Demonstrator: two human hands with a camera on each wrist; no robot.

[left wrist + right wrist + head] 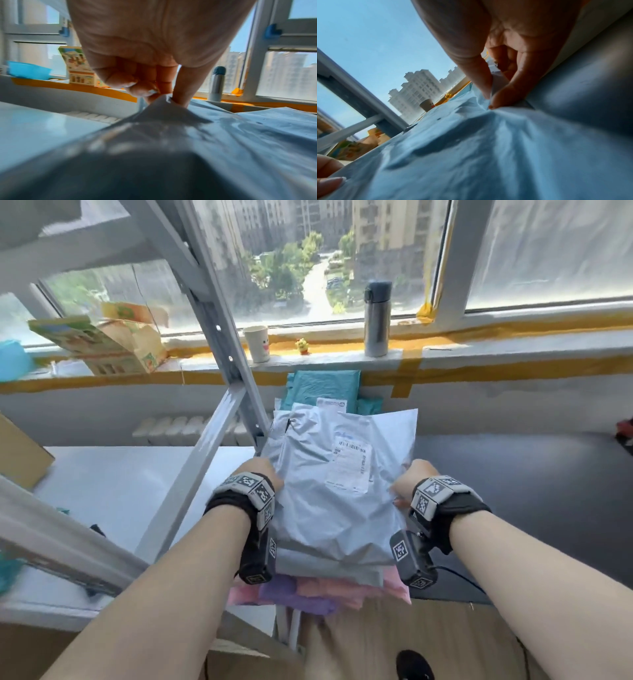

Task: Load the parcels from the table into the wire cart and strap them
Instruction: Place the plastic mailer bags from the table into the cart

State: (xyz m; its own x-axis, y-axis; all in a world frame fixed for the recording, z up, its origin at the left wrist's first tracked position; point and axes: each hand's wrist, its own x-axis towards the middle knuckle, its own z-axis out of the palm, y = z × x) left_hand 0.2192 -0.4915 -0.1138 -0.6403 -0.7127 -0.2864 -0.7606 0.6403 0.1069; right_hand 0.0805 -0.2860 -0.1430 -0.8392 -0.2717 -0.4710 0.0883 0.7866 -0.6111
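A grey plastic mailer parcel point(335, 484) with a white label lies on top of a stack of grey, pink and purple parcels point(308, 590). My left hand point(263, 477) pinches the top parcel's left edge; the left wrist view shows thumb and fingers bunching the grey film point(164, 105). My right hand point(407, 484) pinches its right edge, with the crumpled film point(489, 100) between thumb and finger in the right wrist view. Teal parcels point(325, 388) lie behind the stack. The wire cart is hidden from me apart from thin white bars point(294, 631) under the stack.
A grey metal rack frame point(219, 344) slants close on the left, over a white table point(113, 491). On the windowsill stand a paper cup point(257, 344), a steel flask point(376, 320), a small yellow toy point(302, 346) and a printed carton point(102, 340). A dark table point(513, 484) lies on the right.
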